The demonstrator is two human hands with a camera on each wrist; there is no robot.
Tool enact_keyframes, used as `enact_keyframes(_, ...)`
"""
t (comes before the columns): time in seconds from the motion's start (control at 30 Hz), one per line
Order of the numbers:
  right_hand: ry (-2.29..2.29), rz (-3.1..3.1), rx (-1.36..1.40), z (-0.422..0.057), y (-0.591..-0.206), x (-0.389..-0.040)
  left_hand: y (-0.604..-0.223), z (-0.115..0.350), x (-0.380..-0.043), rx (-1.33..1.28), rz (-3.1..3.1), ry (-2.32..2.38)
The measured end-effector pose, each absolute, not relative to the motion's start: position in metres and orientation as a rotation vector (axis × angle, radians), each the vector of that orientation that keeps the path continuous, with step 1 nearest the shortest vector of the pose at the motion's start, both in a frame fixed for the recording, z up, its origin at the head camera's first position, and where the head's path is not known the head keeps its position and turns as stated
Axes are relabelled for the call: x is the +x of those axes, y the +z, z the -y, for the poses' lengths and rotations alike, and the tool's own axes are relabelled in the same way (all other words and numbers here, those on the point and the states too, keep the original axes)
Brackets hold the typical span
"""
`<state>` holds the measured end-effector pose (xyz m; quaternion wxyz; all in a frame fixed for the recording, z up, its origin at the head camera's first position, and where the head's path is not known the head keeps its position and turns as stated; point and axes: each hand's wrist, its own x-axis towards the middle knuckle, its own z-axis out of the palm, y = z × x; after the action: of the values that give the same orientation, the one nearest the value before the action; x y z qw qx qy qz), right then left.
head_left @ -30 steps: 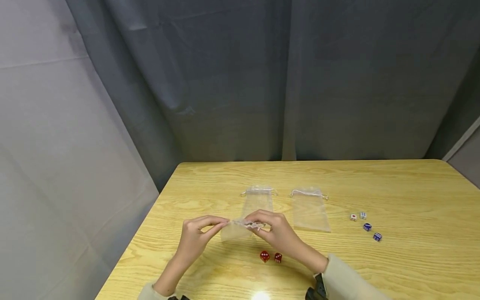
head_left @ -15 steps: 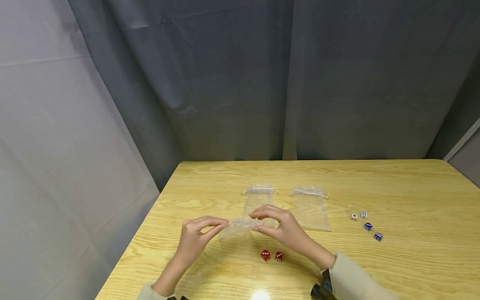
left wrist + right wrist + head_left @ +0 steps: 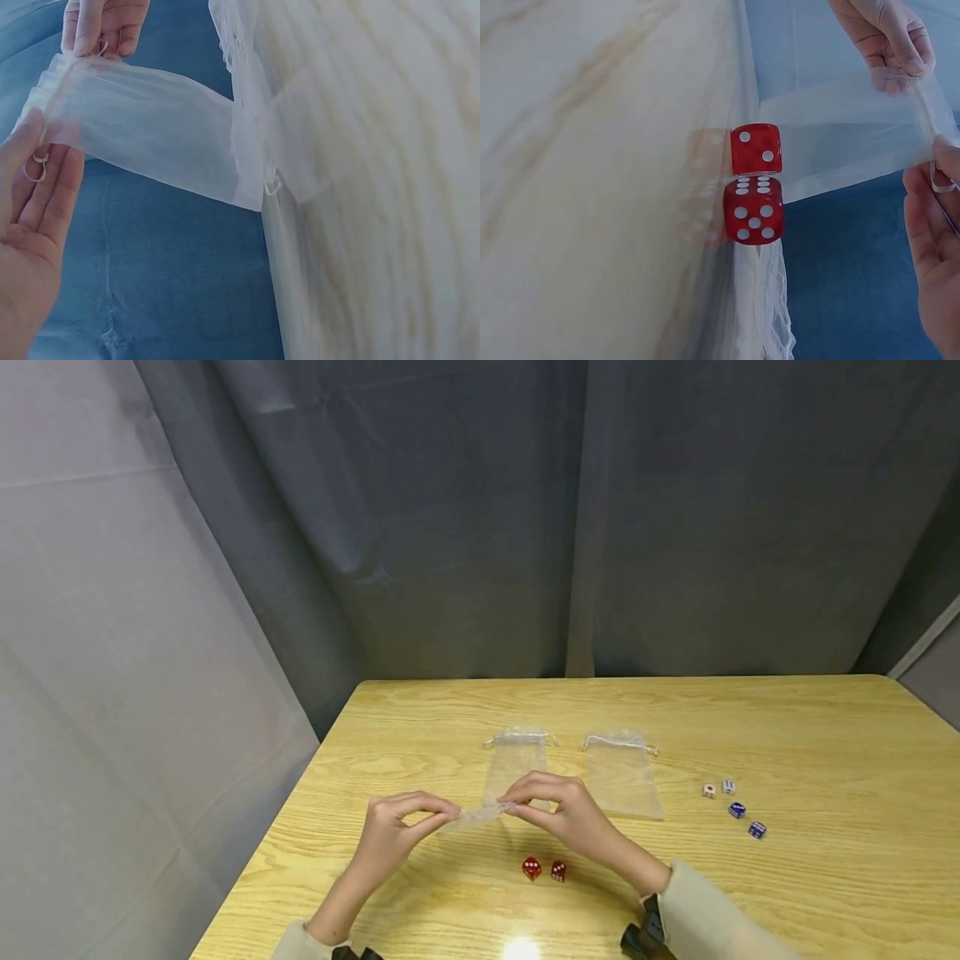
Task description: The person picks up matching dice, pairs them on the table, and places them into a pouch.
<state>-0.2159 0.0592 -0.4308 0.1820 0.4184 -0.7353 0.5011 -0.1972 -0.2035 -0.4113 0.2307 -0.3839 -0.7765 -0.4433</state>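
Observation:
A sheer white drawstring pouch (image 3: 474, 819) is stretched between my two hands above the table. My left hand (image 3: 393, 839) pinches one top corner between thumb and fingers, and my right hand (image 3: 562, 808) pinches the opposite one. In the left wrist view the pouch (image 3: 157, 124) hangs from its gathered mouth, and a cord loop (image 3: 36, 169) shows by the left fingers. Another loop shows beside the right hand (image 3: 939, 277) in the right wrist view. Below the hands, two red dice (image 3: 532, 868) sit side by side on the wooden table (image 3: 420, 910).
Behind my hands lies a second sheer pouch (image 3: 517, 760), partly covered by the right hand. A third pouch (image 3: 621, 781) lies flat to its right. Farther right are two white dice (image 3: 708, 791) and two blue dice (image 3: 737, 810). A dark curtain (image 3: 480, 527) hangs behind the table.
My right hand has shifted slightly right; its fingers spread apart and then came together again on the pouch's top edge. The left hand keeps its place and the dice stay put.

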Motion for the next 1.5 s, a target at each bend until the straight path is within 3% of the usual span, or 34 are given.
enact_keyframes(0.73, 1.336, 1.908, 1.359, -0.0521, -0.4311, -0.2175, -0.4152, 0.2003, -0.2027, -1.130, 2.101, -1.132)
enact_keyframes(1.5, 1.435, 2.023, 1.327, -0.0535, -0.4303, -0.2134, -0.4161, 0.2011, -0.2004, -1.158, 2.127, -1.270)
